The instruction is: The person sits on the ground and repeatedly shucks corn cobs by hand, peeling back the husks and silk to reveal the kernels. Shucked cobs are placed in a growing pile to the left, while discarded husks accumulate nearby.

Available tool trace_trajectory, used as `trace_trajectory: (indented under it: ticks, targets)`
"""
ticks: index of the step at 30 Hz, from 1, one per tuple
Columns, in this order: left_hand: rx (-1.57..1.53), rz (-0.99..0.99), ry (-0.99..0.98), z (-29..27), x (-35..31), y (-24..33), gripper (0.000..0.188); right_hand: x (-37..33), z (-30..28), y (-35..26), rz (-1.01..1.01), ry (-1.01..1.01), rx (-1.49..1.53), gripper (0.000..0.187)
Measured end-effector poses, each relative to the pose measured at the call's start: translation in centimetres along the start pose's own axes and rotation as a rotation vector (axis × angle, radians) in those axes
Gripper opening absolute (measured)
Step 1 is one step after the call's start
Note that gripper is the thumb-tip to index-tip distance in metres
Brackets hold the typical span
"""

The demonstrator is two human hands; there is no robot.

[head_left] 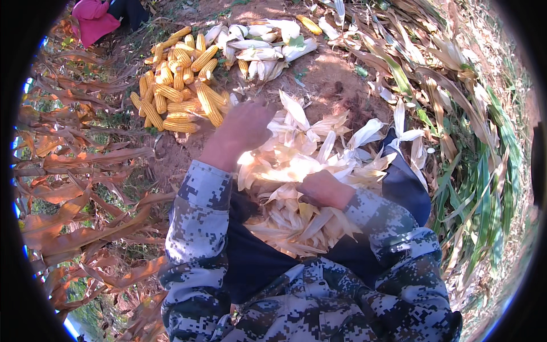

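Note:
My left hand (246,126) is raised beside a heap of bare yellow corn cobs (178,77). Its fingers look bent but are smeared, and I cannot make out anything in them. One larger-looking cob (209,104) slants close to that hand's wrist side. Lower down, my right hand (325,189) is closed among pale dry corn husks (299,154) piled between my legs. Whatever its fingers hold is hidden by the hand and the bright husks. Unhusked ears of corn (262,51) in whitish husks lie beyond my hands, right of the cob heap.
Standing dry corn leaves (85,222) line the left side. Cut stalks and green leaves (478,154) lie along the right. Reddish soil (336,80) shows ahead, with a lone yellow cob (309,24) farther off. A person in pink (97,20) sits at the far left.

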State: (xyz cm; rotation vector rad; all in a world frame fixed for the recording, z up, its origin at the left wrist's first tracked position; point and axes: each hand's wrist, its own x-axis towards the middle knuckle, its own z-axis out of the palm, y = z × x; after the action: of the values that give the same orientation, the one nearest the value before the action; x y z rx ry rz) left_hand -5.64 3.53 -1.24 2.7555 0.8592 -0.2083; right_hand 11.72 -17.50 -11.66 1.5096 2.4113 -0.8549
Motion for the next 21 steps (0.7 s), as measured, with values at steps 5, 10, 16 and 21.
trace_trajectory:
  ticks: [5, 10, 16, 21]
  targets:
    - [-0.022, 0.209, -0.125, 1.7, -1.6, 6.7, 0.037, 1.6, 3.0, 2.8, 0.107, 0.077, 0.03, 0.043]
    - [0.042, 0.378, -0.093, 3.5, -3.8, 10.2, 0.031, 3.1, 8.9, 6.5, 0.197, 0.175, 0.079, 0.04]
    - [0.04, 0.424, 0.005, 3.3, -6.6, 12.6, 0.026, 2.6, 16.2, 8.2, 0.2, 0.111, 0.047, 0.044]
    - [0.027, 0.436, -0.072, 1.3, -7.6, 12.2, 0.03, 6.1, 12.2, 8.4, 0.385, -0.473, 0.261, 0.058]
